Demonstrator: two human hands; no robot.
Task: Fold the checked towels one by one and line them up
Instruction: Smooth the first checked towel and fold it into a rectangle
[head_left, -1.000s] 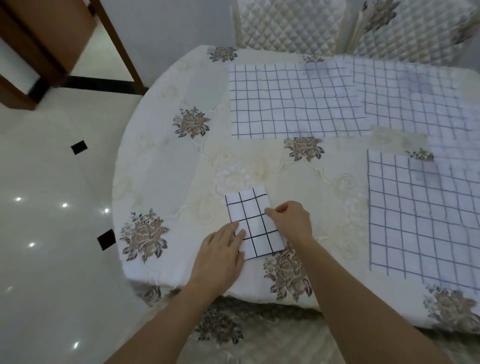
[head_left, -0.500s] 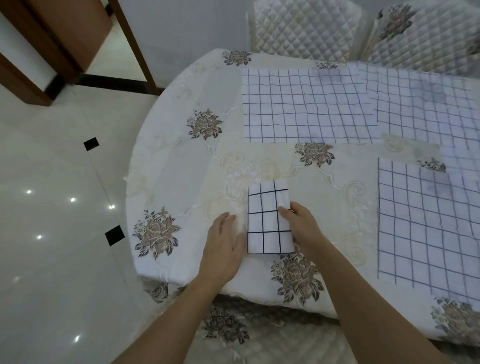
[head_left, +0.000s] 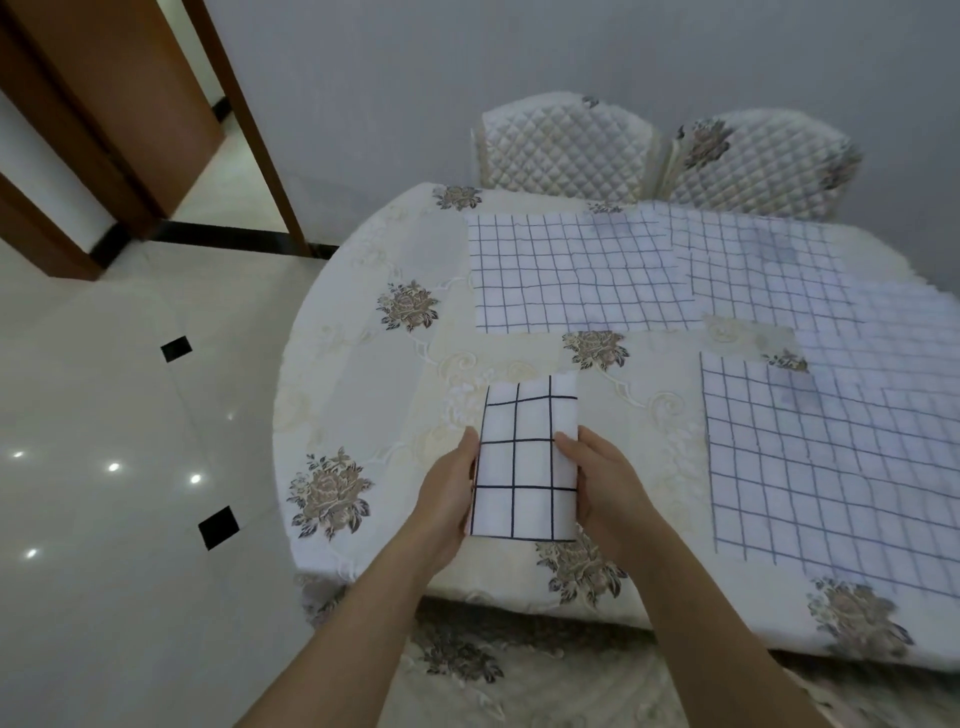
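Left hand: fingers straight, laid along the left long edge of the folded towel, fingertips about halfway up that edge. Right hand: same on the right long edge, fingers extended and touching the cloth. No curl visible on either hand, both flat against the sides. Can't tell if any fingers sit under the cloth.

Folded towel: narrow rectangle, white with dark grid, three checks across. Long axis runs away from the person, near to far, almost square to the near edge of the table. One short edge lies close to that edge, the other points toward the table centre. Position: near-left part of the table, on the floral cloth.

Outward:
- far-centre towel, unfolded and flat
- far-right towel, flat, its left edge overlapping the far-centre one
- right towel, flat, well apart from the folded one

More checked cloth overlaps at far right, too blurred to separate.

Two quilted chairs stand behind the table. Brown door frame and glossy tiled floor are to the left.
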